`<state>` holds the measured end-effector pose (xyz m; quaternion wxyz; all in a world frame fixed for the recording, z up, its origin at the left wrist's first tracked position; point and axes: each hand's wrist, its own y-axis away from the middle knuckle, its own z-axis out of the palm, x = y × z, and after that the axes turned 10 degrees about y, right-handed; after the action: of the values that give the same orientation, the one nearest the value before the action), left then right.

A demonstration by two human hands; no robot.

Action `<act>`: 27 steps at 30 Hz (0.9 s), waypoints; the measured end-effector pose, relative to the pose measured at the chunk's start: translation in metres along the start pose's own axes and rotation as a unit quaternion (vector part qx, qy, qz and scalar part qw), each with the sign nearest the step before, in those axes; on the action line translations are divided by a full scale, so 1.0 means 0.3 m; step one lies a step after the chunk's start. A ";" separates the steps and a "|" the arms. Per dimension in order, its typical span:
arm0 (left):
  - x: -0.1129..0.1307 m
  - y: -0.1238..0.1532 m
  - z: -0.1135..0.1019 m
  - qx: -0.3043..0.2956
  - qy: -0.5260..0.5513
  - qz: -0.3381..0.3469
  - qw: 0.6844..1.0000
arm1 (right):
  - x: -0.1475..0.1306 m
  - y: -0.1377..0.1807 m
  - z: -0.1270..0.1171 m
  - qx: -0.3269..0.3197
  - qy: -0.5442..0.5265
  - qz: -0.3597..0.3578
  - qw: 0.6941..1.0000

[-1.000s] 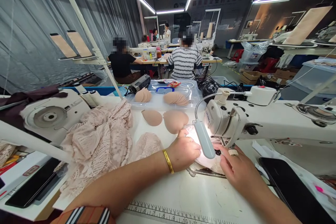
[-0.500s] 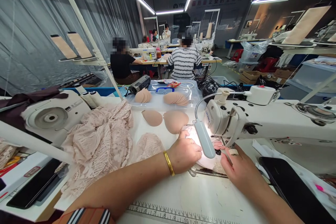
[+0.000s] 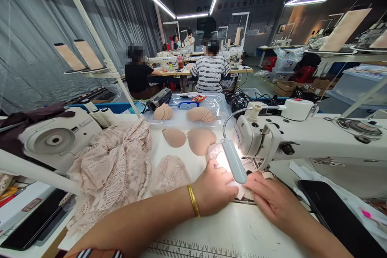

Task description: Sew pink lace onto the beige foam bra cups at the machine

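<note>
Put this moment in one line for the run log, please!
left grip: on pale cloth | right grip: near cloth, by machine | lamp: lit, above cloth | lace pile: on table

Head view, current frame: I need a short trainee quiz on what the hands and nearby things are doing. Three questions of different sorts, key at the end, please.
1. True or false: the gold bangle is around the wrist of the left hand.
2. Multiple choice: which of these lies to the right of the right hand?
A) a heap of lace
B) a black phone
C) a printed ruler scale
3. Open: what are the fingers of the left hand on, and what lights it?

Key:
1. True.
2. B.
3. Pale fabric, lit by the grey lamp.
</note>
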<state>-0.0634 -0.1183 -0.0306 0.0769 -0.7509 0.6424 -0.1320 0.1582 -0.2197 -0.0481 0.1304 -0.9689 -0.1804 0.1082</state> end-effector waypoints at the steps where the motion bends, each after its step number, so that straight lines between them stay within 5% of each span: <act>1: 0.018 0.007 -0.001 0.001 0.001 0.007 1.000 | -0.004 0.003 -0.005 -0.021 -0.001 -0.013 1.000; 6: 0.049 0.016 0.002 -0.004 0.001 0.015 1.000 | -0.010 0.009 -0.006 -0.066 -0.001 -0.018 0.998; 27: -0.162 -0.076 -0.013 -0.067 0.055 -0.004 0.996 | -0.013 -0.043 0.067 0.024 0.053 0.050 0.997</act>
<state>-0.0500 -0.0665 -0.0252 -0.0100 -0.7488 0.6499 -0.1298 0.1453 -0.2052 -0.0625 0.1577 -0.9776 -0.1217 0.0673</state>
